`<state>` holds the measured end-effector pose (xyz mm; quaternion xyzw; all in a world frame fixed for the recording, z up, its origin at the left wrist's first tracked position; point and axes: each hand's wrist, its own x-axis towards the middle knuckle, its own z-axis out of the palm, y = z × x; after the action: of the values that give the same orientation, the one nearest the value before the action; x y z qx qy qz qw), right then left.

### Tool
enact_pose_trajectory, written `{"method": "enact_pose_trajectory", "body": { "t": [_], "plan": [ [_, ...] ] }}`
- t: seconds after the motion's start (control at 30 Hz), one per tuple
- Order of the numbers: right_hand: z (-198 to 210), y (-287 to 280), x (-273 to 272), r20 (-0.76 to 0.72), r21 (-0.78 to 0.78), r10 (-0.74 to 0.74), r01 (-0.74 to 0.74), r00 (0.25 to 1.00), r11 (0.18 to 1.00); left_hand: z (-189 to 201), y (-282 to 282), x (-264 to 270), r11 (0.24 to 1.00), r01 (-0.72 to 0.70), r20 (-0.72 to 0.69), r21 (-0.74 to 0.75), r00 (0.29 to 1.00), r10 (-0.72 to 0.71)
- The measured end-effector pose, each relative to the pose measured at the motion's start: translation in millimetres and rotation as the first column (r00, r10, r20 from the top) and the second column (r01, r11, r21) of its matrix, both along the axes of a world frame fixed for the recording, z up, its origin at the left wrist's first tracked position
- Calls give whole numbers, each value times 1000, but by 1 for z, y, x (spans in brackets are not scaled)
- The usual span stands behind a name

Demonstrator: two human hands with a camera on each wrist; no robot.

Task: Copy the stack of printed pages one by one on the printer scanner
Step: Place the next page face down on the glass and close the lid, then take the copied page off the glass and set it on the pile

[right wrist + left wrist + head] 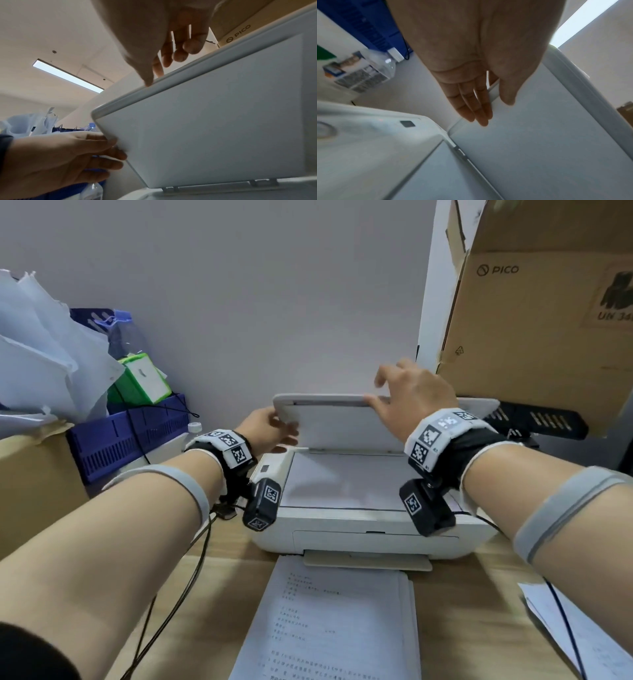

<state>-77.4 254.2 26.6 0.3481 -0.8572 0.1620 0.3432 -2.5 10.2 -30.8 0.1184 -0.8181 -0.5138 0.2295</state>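
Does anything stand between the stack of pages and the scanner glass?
Nothing visible does. The lid, gripped by the left hand and touched by the right hand, is raised clear of the glass behind the stack.

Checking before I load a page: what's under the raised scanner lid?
The pale flat scanner bed shows under the lid; whether a sheet lies there is unclear. The right wrist's camera hides its right edge.

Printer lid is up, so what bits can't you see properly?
Scanner glass, head view: blurred, partly behind the wrist cameras; whether a page lies there is unclear.
Printed pages, head view: words too small; bottom cut off by the frame.
Printer panel, left wrist view: blurred.
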Motion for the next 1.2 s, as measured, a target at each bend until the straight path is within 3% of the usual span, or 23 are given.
{"method": "enact_pose_trajectory", "body": {
  "t": [0.1,0.17,0.33,0.53,0.63,0.87,1.2],
  "plan": [
    [1,-5,-6,-17,-110,23,-25,1000,994,8,-4,-27,990,-82,-73,115,993,91],
    [-9,-3,-15,71,-116,49,-41,996,992,13,-8,-44,984,-118,-71,136,989,129],
    [-43,6,-39,414,104,15,-64,910,993,27,-17,-75,981,-147,-34,125,988,152],
    [-65,11,-39,574,341,-67,-164,816,926,40,-19,-90,969,-111,34,221,994,106],
    [-72,15,-33,653,381,-94,-219,751,899,43,-19,-92,958,-104,55,268,994,93],
    [-86,19,-26,680,507,-197,-258,707,823,43,-12,-81,941,-67,79,333,996,43],
    [-87,44,4,566,564,-125,-272,815,780,40,1,-26,976,56,216,209,971,-102]
  ]
}}
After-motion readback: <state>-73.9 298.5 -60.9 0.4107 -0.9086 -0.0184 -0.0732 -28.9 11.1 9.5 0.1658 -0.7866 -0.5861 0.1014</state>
